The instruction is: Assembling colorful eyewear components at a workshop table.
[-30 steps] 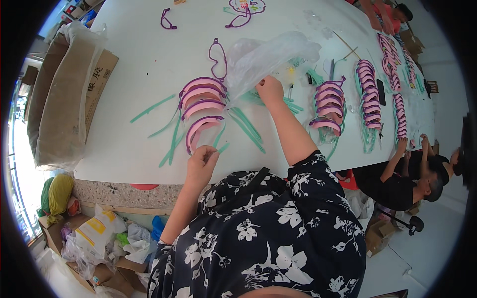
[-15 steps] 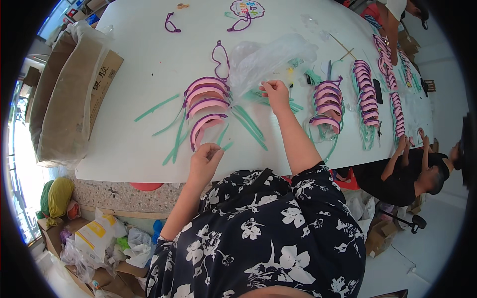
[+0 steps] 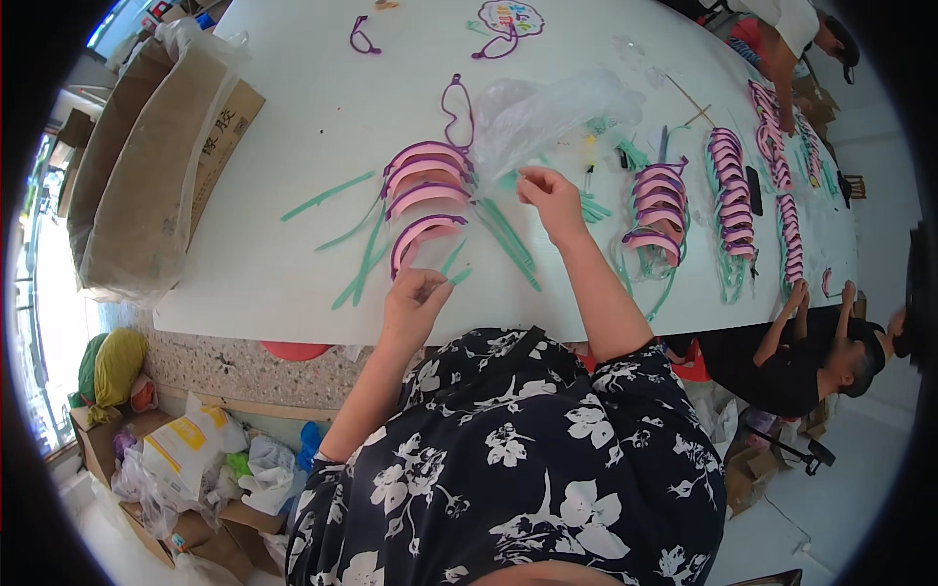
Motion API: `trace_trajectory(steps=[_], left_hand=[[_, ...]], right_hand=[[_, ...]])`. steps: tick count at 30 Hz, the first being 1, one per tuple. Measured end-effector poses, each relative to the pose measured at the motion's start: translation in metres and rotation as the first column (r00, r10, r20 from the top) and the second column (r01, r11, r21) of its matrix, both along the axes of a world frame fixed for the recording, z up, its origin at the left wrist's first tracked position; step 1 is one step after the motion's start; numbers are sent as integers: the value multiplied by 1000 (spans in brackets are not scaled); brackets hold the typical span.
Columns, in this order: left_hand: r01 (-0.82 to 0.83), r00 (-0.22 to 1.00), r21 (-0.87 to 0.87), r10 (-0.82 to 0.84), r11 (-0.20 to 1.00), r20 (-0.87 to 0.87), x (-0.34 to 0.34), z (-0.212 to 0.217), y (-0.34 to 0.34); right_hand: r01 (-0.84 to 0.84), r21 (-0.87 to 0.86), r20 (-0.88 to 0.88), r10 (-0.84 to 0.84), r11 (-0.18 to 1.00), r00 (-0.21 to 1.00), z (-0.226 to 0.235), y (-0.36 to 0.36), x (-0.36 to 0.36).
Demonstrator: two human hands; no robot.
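Curled close, the fingers of the left hand (image 3: pixel 418 298) overlap the lower end of the nearest pink band (image 3: pixel 412 241); whether they clamp it cannot be told. The right hand's (image 3: pixel 552 200) hold is equally unclear. A crumpled clear bag (image 3: pixel 547 112) lies just beyond it, green strips (image 3: pixel 508 244) between the hands. Both forearms reach forward, the right one farther over the table (image 3: pixel 264 264).

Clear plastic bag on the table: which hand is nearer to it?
Right. The right hand is just this side of the clear plastic bag; the left hand is farther, by a pink-and-purple band.
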State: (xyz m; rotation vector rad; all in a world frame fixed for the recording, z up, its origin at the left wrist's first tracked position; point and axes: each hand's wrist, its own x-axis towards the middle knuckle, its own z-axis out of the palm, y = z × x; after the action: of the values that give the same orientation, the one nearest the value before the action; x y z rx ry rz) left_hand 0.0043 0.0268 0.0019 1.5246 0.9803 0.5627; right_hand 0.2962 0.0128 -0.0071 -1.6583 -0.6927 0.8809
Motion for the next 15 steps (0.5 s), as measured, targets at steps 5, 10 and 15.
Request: trace_trajectory(steps=[5,10,15], left_hand=[[-21,992,-104,33,994,122,5,11,4],[-48,977,-187,85,981,195,12,20,1],[-22,983,-161,51,987,177,11,19,3]], right_hand=[[-56,65,-676,85,996,732,14,-42,-75],[-93,108,-751,143,990,645,16,-50,-97],[-99,133,-750,166,986,640,14,-51,-99]])
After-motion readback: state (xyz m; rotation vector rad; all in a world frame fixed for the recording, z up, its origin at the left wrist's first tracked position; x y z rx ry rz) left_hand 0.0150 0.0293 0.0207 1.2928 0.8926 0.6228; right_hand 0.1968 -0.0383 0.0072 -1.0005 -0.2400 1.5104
